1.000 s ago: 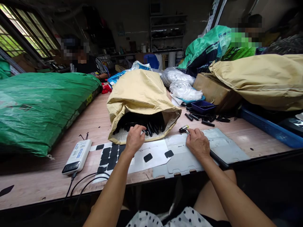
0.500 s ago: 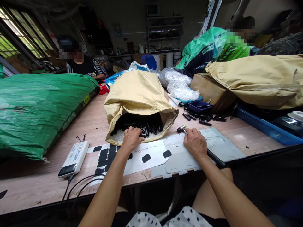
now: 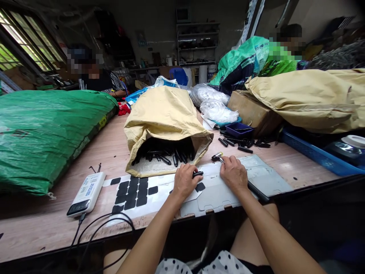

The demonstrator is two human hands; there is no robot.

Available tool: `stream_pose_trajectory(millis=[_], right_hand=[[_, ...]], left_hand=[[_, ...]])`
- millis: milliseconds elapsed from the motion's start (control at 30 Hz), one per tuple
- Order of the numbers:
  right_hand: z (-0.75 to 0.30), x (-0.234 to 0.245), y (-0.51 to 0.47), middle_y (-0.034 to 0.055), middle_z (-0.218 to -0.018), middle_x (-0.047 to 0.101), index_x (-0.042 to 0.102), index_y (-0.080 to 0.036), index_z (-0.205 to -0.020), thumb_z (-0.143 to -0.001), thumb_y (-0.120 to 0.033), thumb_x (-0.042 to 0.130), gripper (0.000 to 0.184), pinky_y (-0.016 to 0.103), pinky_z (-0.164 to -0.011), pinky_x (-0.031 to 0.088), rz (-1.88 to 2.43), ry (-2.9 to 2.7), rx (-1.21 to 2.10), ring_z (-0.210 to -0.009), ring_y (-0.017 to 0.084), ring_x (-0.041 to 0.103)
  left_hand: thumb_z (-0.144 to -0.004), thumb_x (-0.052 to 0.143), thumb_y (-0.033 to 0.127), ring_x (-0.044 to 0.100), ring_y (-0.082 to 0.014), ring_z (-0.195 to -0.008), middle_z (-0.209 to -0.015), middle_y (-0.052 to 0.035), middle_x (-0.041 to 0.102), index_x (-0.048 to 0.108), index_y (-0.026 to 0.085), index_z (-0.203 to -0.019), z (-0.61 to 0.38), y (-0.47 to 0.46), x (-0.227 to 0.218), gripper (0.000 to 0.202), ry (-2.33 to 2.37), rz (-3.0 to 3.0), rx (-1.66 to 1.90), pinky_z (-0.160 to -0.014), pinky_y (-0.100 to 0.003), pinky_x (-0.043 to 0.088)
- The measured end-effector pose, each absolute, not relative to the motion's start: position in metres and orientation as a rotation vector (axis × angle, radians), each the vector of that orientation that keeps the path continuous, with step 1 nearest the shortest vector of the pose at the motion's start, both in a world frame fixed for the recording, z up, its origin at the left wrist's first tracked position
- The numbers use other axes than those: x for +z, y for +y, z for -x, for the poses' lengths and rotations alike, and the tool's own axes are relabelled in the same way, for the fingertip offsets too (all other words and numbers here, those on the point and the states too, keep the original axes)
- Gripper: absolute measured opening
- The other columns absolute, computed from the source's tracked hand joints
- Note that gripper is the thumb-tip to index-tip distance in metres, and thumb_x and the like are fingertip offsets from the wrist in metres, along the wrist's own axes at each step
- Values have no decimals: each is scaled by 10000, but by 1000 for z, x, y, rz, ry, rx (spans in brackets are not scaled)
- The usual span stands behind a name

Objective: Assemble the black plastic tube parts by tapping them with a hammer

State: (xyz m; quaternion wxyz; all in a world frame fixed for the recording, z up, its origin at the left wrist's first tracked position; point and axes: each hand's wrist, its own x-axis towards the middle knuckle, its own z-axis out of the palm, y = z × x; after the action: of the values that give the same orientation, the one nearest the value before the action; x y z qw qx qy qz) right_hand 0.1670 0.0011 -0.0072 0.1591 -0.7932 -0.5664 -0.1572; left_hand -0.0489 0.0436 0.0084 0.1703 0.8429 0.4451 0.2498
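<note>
My left hand point(image 3: 184, 182) is closed on a black handle-like piece point(image 3: 197, 174), slim and rounded, above the white sheet in front of the sack. My right hand point(image 3: 234, 173) grips a small hammer point(image 3: 259, 191); its head, yellow at one end and black at the other, pokes out beyond my fingers, and the black grip runs back under my wrist. A tan paper sack point(image 3: 168, 110) lies on its side with its mouth towards me, several similar black pieces point(image 3: 164, 156) inside. Dark rounded squares point(image 3: 133, 187) sit in rows on the white sheet point(image 3: 159, 201).
A white power bank point(image 3: 87, 194) with cables stands at left beside a large green sack point(image 3: 51, 133). Loose black pieces point(image 3: 245, 149), a purple tray point(image 3: 241, 129), a cardboard box point(image 3: 251, 110) and a blue basket point(image 3: 319, 152) are at right. Two people sit across the table.
My left hand has come away from the sack's mouth, moving right and towards me with a black piece in it. My right hand stays nearly still on the hammer.
</note>
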Motion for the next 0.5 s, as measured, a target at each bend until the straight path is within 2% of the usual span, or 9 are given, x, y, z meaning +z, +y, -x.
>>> stream_pose_trajectory(millis=[133, 300, 500], right_hand=[[-168, -8, 2, 92, -1046, 637, 669, -194, -1224, -966, -218, 517, 301, 328, -727, 348, 2273, -1610, -430, -927, 216, 562], [-171, -2, -1, 99, -1050, 663, 685, -194, -1241, -975, -215, 510, 320, 325, -738, 403, 2240, -1599, -312, -942, 224, 603], [-152, 13, -23, 88, -1088, 727, 693, -190, -1209, -975, -264, 492, 317, 320, -831, 503, 1823, -1463, 3, -964, 207, 672]], left_hand=[[-812, 798, 255, 562, -225, -927, -926, -27, 647, 691, 225, -951, 59, 47, 0, 177, 1205, -2314, 774, -849, -349, 434], [-782, 788, 191, 560, -210, -906, -890, -16, 640, 708, 217, -904, 64, 51, -4, 148, 1163, -2189, 793, -827, -334, 429], [-726, 815, 180, 565, -208, -914, -890, -3, 638, 706, 221, -894, 62, 55, -4, 204, 1175, -2120, 779, -824, -324, 421]])
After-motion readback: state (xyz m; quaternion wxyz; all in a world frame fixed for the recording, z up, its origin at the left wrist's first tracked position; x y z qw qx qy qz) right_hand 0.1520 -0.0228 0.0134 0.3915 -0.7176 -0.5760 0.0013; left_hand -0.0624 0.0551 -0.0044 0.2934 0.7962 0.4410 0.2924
